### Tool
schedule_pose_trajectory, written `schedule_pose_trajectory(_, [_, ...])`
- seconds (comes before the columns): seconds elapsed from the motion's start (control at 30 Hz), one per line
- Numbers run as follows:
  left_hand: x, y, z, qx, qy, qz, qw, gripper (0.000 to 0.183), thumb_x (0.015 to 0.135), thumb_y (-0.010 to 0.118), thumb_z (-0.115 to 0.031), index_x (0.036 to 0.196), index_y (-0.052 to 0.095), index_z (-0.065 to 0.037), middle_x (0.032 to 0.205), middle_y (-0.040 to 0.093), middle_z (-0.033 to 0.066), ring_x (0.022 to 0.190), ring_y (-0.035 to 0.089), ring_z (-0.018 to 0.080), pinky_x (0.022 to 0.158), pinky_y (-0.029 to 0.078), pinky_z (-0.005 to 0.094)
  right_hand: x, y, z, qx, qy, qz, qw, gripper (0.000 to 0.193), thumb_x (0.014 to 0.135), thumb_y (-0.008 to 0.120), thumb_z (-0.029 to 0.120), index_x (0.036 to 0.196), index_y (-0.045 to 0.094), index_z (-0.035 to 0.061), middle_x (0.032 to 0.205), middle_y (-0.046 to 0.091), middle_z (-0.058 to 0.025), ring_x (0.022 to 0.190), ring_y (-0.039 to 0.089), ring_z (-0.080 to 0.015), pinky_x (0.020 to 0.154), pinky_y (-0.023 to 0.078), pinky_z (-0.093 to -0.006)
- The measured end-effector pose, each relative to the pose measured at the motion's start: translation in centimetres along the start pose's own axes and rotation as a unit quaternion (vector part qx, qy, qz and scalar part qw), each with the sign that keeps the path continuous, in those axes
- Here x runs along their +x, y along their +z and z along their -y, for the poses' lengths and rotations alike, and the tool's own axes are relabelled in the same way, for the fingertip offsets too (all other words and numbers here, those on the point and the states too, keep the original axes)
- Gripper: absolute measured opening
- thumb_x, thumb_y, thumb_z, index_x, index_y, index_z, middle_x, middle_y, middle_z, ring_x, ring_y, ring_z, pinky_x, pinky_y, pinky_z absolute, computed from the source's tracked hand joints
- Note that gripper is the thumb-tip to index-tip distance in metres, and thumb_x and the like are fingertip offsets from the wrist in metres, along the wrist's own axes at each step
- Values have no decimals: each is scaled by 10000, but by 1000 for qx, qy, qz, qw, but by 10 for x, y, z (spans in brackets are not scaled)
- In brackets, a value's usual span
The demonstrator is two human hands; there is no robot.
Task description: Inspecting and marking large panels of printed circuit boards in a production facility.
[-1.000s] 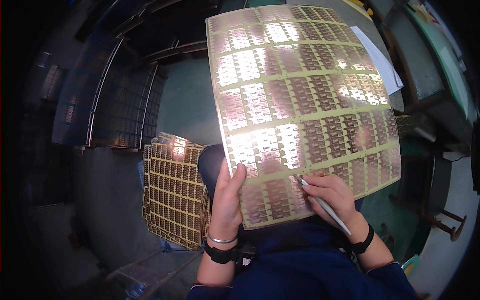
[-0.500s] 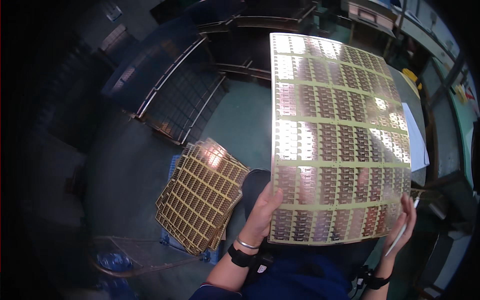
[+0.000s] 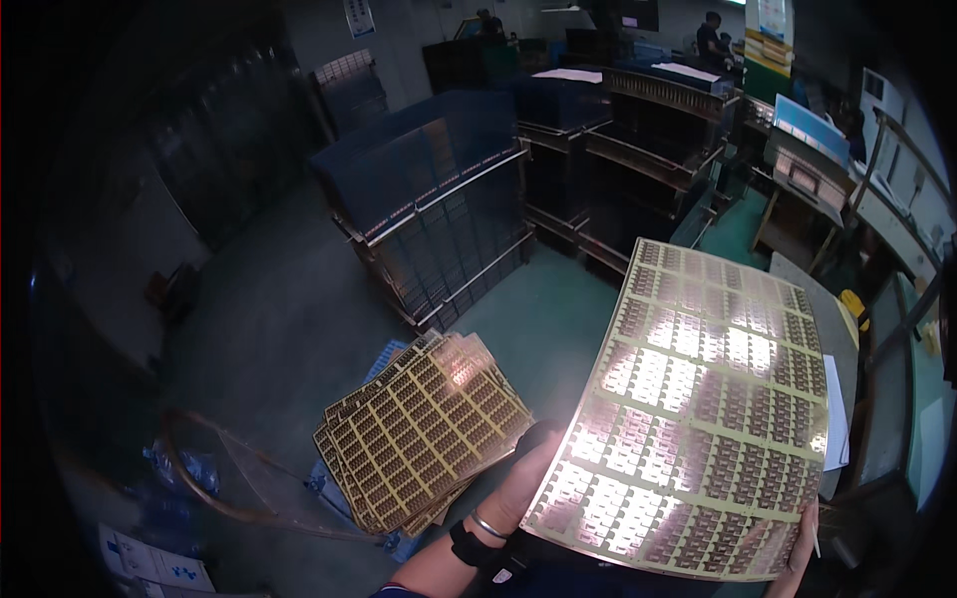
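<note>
A large circuit board panel point(image 3: 713, 424), yellow-green with rows of shiny copper-coloured patterns, is held up in front of me, tilted with its far end away. My left hand point(image 3: 520, 488) is closed on its left edge near the lower corner, fingers hidden beneath. My right hand point(image 3: 799, 558) is at the lower right edge, mostly hidden behind the panel. A thin white pen-like stick point(image 3: 816, 538) shows beside that hand. To the left lies an uneven stack of similar panels point(image 3: 424, 429), resting on something blue point(image 3: 387, 359).
Dark-blue covered racks point(image 3: 429, 169) stand ahead. At the right, a grey round-edged table point(image 3: 842, 324) bears a white sheet point(image 3: 837, 414). A curved brown bar point(image 3: 184, 468) is at lower left, near a white box point(image 3: 150, 558). A person point(image 3: 710, 40) is far back.
The panel has gone from nearly upright to a flatter tilt, lower in view, and its glare has shifted. My view has lifted, showing more of the room.
</note>
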State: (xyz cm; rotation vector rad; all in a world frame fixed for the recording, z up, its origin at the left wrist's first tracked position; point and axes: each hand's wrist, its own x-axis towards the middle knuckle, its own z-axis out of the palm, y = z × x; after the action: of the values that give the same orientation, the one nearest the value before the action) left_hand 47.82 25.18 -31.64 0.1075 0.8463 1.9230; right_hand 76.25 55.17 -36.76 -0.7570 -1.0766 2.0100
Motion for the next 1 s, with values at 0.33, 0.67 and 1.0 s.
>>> schedule_pose_trajectory(0.33, [10, 6, 47, -67, 140, -50, 987, 418, 890, 540, -139, 1271, 400, -42, 1254, 480, 81, 1158, 456, 218, 989, 364, 407, -34, 123, -58, 64, 163, 134, 975, 620, 888, 521, 113, 1412, 189, 115, 1396, 310, -77, 1290, 293, -238, 1066, 253, -406])
schedule_pose_trajectory(0.67, [-27, -38, -33, -55, 169, -86, 980, 423, 864, 551, -104, 1246, 405, 8, 1155, 543, 144, 1055, 547, 245, 926, 442, 381, 61, 69, -7, 233, -3, 22, 972, 399, 920, 457, 170, 1263, 367, -12, 1173, 539, -154, 1076, 540, -262, 935, 449, -404])
schedule_pose_trajectory(1.0, [-11, 1, 56, -54, 103, 50, 992, 747, 851, 604, -200, 1424, 130, -127, 1449, 225, 73, 1329, 223, 277, 1082, 222, 455, 43, 163, -72, 255, 46, 71, 963, 450, 908, 463, 57, 1324, 297, 18, 1308, 417, -142, 1195, 438, -264, 999, 393, -424])
